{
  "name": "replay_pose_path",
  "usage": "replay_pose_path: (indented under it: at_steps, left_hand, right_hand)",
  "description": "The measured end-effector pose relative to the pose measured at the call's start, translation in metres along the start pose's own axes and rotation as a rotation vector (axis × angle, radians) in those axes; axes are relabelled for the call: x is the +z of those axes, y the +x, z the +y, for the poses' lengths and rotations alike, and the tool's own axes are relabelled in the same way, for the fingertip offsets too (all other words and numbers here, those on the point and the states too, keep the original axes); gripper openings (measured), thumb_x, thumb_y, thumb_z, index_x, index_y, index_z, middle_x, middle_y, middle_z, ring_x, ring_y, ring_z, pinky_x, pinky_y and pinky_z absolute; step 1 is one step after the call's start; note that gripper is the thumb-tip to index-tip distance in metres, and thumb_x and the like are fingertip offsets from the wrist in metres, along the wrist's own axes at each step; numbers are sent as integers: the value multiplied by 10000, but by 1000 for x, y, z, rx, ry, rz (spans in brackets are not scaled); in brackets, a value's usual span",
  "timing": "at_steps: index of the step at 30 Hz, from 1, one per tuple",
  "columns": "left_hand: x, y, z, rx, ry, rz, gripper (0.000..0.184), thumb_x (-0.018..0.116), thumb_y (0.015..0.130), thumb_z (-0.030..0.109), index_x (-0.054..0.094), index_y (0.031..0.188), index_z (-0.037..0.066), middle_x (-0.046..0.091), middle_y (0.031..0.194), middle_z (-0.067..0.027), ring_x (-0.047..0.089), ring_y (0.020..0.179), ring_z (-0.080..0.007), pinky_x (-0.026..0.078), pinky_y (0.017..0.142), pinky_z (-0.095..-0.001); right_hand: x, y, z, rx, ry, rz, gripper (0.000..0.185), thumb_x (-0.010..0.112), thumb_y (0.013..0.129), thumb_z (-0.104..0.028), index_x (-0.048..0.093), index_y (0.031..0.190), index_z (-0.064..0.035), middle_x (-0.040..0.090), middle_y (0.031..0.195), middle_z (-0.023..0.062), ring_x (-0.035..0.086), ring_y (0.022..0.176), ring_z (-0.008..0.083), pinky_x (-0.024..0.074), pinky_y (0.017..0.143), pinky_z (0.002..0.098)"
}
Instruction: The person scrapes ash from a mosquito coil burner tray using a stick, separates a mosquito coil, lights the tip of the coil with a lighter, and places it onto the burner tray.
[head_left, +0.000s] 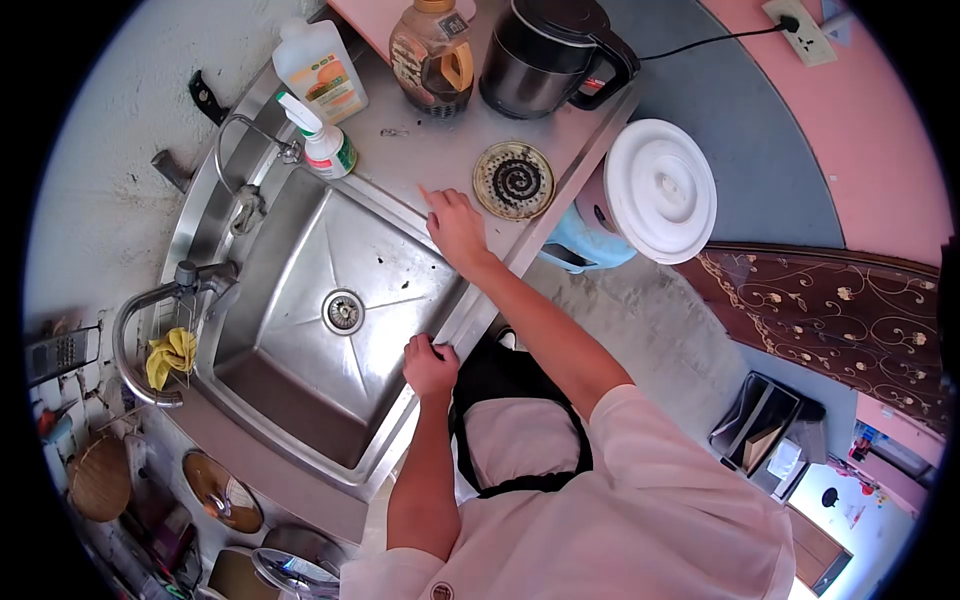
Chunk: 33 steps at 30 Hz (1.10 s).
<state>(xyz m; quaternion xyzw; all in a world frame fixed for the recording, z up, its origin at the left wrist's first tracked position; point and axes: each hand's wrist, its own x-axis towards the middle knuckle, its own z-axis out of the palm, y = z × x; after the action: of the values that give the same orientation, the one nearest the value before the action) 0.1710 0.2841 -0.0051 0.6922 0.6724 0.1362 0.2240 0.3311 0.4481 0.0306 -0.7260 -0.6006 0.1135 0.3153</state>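
My left hand [430, 368] is closed at the front rim of the steel sink [385, 300], its fingers curled. A small dark spot shows between thumb and fingers, and I cannot make out what it is. Over the steel counter [400, 165] reaches my right hand [458, 232], its index finger stretched out towards the surface and nothing visible in it. Just beyond that hand lies a round metal tin with a dark spiral coil [514, 180]. Several dark specks dot the sink floor around the drain [343, 312].
A spray bottle [328, 150], a white jug [322, 75], a brown-filled bottle [430, 60] and a black kettle [545, 60] stand along the counter. The tap [150, 300] arches beside a yellow cloth [171, 358]. A white-lidded bucket [660, 190] stands right.
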Motion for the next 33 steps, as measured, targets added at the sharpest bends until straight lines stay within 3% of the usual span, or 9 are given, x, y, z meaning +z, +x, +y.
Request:
replay_pose_path:
  at_steps: [13, 15, 17, 18, 24, 27, 28, 30, 33]
  left_hand:
    - [1, -1, -2, 27, 12, 1, 130, 499, 736, 151, 528, 777, 30, 559, 814, -129, 552, 804, -330, 472, 667, -469]
    - [-7, -1, 0, -39, 31, -101, 219, 512, 754, 168, 545, 911, 20, 566, 920, -149, 544, 889, -336, 458, 744, -463]
    - [-22, -13, 10, 47, 24, 178, 363, 520, 776, 192, 496, 1083, 1, 533, 1063, -179, 510, 992, -347, 410, 844, -456]
    - [-30, -21, 7, -61, 14, 127, 487, 524, 789, 209, 413, 1206, -17, 485, 1153, -201, 472, 1061, -356, 356, 910, -449]
    - [-36, -109, -40, -415, 176, 228, 503, 547, 782, 219, 405, 1219, 13, 496, 1155, -186, 461, 1113, -353, 347, 927, -472]
    - [-35, -163, -43, -545, 257, 189, 453, 567, 785, 219, 439, 1181, 41, 517, 1139, -164, 485, 1098, -337, 366, 912, -468]
    - [-38, -175, -41, -601, 329, 160, 403, 578, 797, 220, 471, 1147, 52, 537, 1122, -151, 509, 1077, -323, 383, 898, -461]
    - [-41, -200, -43, -625, 329, 133, 396, 568, 789, 224, 471, 1137, 62, 536, 1125, -145, 514, 1068, -318, 387, 890, -464]
    - [-43, -213, -41, -680, 303, 87, 350, 553, 789, 223, 496, 1094, 62, 555, 1099, -143, 540, 1027, -307, 409, 859, -453]
  right_hand:
    - [-58, -152, -12, -6, 235, -453, 123, 618, 688, -70, 501, 728, -64, 549, 737, 77, 575, 736, 297, 471, 630, 405]
    - [-49, -149, -12, -106, 266, -435, 114, 619, 692, -92, 514, 729, -68, 558, 726, 83, 576, 716, 298, 456, 589, 421]
    - [-47, -145, -18, -48, 337, -499, 118, 628, 670, -104, 525, 711, -64, 571, 708, 93, 583, 709, 299, 444, 582, 421]
    - [-50, -144, -20, -49, 356, -518, 118, 628, 670, -104, 525, 711, -64, 571, 708, 93, 583, 709, 299, 444, 582, 421]
    - [-30, -109, -30, -72, 423, -625, 111, 637, 629, -108, 544, 649, -51, 613, 680, 122, 608, 710, 309, 463, 605, 427]
    - [-4, -121, -29, -192, 237, -894, 190, 636, 638, -97, 605, 821, -55, 634, 831, 166, 610, 852, 323, 477, 720, 420]
    - [2, -135, -30, -274, 120, -547, 314, 637, 644, -97, 583, 950, -48, 616, 927, 186, 585, 933, 331, 462, 782, 420]
    - [-18, -129, -28, -380, 106, -449, 614, 628, 681, -57, 429, 1260, -14, 515, 1203, 247, 507, 1122, 357, 409, 946, 437]
    - [-40, -110, -13, -255, 548, -858, 479, 608, 708, -77, 504, 1172, -22, 562, 1136, 198, 538, 1063, 353, 436, 898, 429]
